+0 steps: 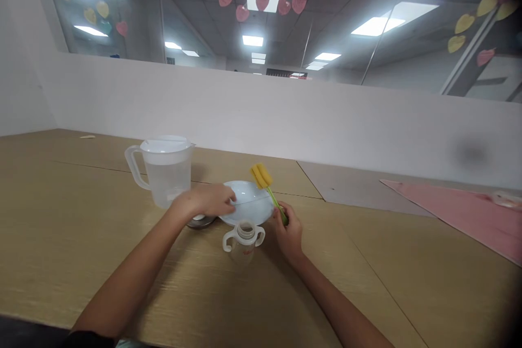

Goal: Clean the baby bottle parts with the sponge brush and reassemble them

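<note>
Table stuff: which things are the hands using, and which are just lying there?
In use:
left hand on the white bowl
right hand holding the yellow sponge brush
two-handled bottle between the hands

Lying about:
water jug
pink mat
small metal thing, partly hidden under the left hand

Two bare forearms, dark sleeve edge at left elbow
</note>
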### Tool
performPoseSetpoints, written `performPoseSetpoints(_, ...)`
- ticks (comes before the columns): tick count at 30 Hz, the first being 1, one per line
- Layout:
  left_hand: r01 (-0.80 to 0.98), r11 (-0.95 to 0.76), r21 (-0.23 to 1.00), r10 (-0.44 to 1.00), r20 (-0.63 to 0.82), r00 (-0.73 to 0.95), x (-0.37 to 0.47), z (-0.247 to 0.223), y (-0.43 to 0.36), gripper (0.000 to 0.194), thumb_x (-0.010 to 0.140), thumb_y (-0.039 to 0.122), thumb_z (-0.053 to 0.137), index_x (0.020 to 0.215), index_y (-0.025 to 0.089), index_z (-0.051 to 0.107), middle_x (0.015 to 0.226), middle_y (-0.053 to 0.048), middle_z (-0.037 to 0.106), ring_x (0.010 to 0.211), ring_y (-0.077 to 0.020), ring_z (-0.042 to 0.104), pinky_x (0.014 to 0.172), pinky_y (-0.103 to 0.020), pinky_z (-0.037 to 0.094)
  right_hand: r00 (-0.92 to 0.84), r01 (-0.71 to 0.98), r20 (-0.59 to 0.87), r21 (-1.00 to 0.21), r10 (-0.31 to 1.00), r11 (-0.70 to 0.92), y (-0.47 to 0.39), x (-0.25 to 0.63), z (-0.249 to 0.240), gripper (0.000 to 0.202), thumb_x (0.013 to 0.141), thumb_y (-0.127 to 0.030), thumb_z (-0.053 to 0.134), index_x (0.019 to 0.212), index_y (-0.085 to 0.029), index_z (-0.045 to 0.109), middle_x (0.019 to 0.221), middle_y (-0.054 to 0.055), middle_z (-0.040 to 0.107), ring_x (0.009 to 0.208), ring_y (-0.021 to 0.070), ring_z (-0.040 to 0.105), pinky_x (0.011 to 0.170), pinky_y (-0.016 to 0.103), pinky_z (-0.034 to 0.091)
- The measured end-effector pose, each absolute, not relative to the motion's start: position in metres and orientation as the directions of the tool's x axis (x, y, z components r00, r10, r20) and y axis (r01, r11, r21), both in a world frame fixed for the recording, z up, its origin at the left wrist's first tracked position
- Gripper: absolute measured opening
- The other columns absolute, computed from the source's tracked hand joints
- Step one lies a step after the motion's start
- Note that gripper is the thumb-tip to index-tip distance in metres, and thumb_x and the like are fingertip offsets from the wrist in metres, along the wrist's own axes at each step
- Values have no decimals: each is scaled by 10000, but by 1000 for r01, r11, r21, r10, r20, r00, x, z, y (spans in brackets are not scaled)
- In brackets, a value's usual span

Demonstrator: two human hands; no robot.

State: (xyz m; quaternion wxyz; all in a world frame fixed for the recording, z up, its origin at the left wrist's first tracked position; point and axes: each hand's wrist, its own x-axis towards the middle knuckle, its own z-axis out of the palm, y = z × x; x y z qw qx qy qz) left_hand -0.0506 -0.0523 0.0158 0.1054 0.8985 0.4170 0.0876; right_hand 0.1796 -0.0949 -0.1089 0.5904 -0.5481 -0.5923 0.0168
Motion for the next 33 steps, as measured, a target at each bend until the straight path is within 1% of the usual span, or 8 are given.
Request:
performPoseSetpoints(3, 622, -760, 191, 634, 5, 773, -28, 14, -82, 479, 641, 494, 619, 1053, 250, 630, 1027, -76, 674, 883, -260, 619, 643, -282, 425, 310, 605, 661, -691, 683, 394, -94, 181, -109, 327, 859, -415, 460, 1005, -151, 586, 935, 79, 675, 814, 188, 622, 737, 304, 482)
performPoseSetpoints(7, 607, -788, 97, 595, -127, 793, -9, 1, -91, 441, 580, 434, 702, 949, 204, 629, 956, -85, 666, 832, -256, 613, 634, -285, 421, 303, 602, 663, -690, 685, 402, -94, 181, -108, 322, 857, -412, 462, 1001, -153, 588, 949, 81, 671, 839, 195, 618, 740, 305, 478)
performPoseSetpoints(10, 527, -839, 133, 513, -126, 849, -9, 1, -88, 390, 605, 450, 687, 891, 194, 620, 896, -66, 650, 800, -237, 598, 640, -282, 414, 307, 598, 662, -693, 683, 403, -97, 180, -106, 313, 856, -407, 465, 1001, -155, 582, 933, 77, 662, 827, 190, 609, 727, 298, 470)
performPoseSetpoints(14, 345, -895, 283, 358, -8, 934, -22, 25, -91, 410, 624, 423, 688, 976, 237, 591, 932, -7, 604, 853, -195, 565, 708, -258, 413, 389, 574, 648, -726, 655, 378, -100, 177, -104, 334, 854, -376, 477, 1107, -159, 503, 818, 32, 631, 714, 159, 583, 669, 279, 459)
performPoseSetpoints(18, 382, -862, 335, 454, 173, 874, -40, 44, -85, 517, 641, 285, 672, 1141, 276, 542, 1043, -14, 520, 942, -192, 533, 775, -263, 423, 437, 535, 681, -722, 588, 438, -101, 175, -106, 296, 865, -327, 463, 1122, -180, 460, 875, 36, 617, 784, 158, 596, 682, 278, 475)
performPoseSetpoints(23, 509, -808, 295, 588, 425, 688, -48, 31, -48, 503, 642, 150, 587, 1136, 235, 547, 1056, -41, 449, 980, -199, 506, 862, -317, 431, 314, 611, 843, -532, 438, 586, -101, 172, -114, 242, 869, -239, 468, 1100, -181, 505, 912, 63, 630, 808, 157, 624, 693, 278, 510)
performPoseSetpoints(29, 529, -821, 215, 543, 579, 608, -49, 14, -14, 491, 576, 119, 606, 1061, 180, 568, 1095, -59, 495, 1055, -236, 466, 922, -365, 411, -144, 688, 920, -173, 365, 705, -104, 173, -112, 319, 847, -91, 441, 1125, -203, 550, 868, 64, 636, 671, 112, 601, 564, 214, 500)
performPoseSetpoints(33, 602, -789, 119, 524, 641, 561, -57, 13, -5, 466, 613, 110, 618, 1068, 212, 605, 1043, -53, 542, 1032, -239, 460, 921, -395, 378, -236, 688, 903, -106, 360, 718, -104, 173, -110, 339, 832, -83, 473, 1138, -196, 567, 839, 58, 640, 650, 105, 595, 545, 200, 497)
